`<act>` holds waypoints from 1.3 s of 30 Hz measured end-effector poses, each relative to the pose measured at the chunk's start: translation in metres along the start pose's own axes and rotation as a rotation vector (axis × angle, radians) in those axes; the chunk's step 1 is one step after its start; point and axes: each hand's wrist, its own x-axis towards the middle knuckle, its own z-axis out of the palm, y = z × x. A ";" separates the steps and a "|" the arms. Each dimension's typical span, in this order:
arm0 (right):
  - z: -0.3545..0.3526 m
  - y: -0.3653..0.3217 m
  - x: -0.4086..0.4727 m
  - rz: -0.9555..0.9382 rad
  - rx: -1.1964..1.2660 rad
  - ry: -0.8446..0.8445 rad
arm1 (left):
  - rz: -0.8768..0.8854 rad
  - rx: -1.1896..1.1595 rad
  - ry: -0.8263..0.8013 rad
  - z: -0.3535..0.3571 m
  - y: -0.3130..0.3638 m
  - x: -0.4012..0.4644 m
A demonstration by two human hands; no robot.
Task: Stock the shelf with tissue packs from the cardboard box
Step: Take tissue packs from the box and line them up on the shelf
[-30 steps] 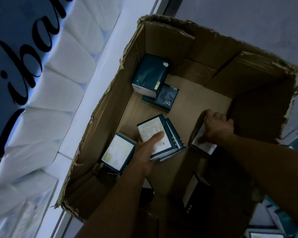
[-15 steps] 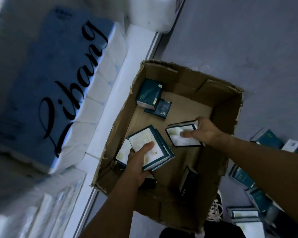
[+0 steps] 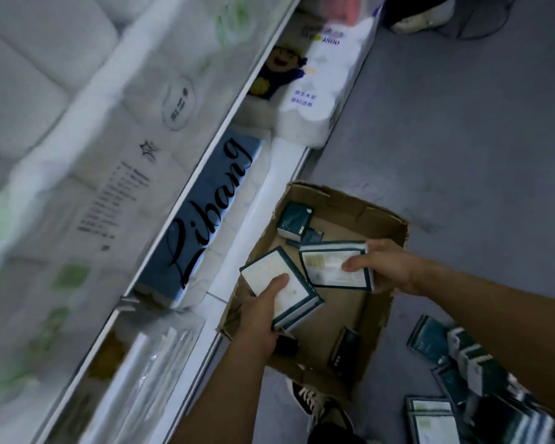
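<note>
An open cardboard box (image 3: 385, 221) stands on the grey floor beside the white shelf (image 3: 205, 161). My left hand (image 3: 260, 310) grips two stacked dark green tissue packs (image 3: 281, 283), label side up, above the box. My right hand (image 3: 388, 267) holds another tissue pack (image 3: 327, 265) by its right end, level with the first. Three more packs lie inside the box: two at the far corner (image 3: 295, 219) and one standing near the front wall (image 3: 345, 349).
Several tissue packs (image 3: 462, 363) lie scattered on the floor to the right. A blue "Libang" paper bundle (image 3: 212, 216) and white toilet roll packs (image 3: 321, 88) fill the lower shelf. My shoe (image 3: 318, 408) is just in front of the box. Another person's shoe (image 3: 420, 17) is at the top.
Both hands have lifted their tissue packs up out of the box. The view has pulled back and upward, bringing more of the shelf into sight.
</note>
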 end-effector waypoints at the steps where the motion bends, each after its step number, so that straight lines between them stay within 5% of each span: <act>1: 0.001 -0.004 -0.016 -0.018 -0.021 -0.002 | 0.009 -0.015 0.000 0.000 0.001 -0.016; 6: 0.011 -0.016 -0.089 -0.264 -0.121 -0.025 | 0.013 -0.098 0.021 -0.004 0.003 -0.095; 13: 0.029 -0.038 -0.189 -0.912 -0.595 0.338 | 0.003 -0.184 0.067 -0.013 0.009 -0.200; 22: 0.050 -0.080 -0.303 -1.442 -1.074 0.288 | 0.153 -0.276 -0.093 -0.037 0.033 -0.328; 33: 0.116 -0.117 -0.395 -1.518 -1.184 0.154 | 0.288 -0.372 -0.028 -0.101 0.033 -0.427; 39: 0.184 -0.113 -0.449 -1.449 -0.978 0.243 | 0.393 -0.500 0.053 -0.161 0.010 -0.468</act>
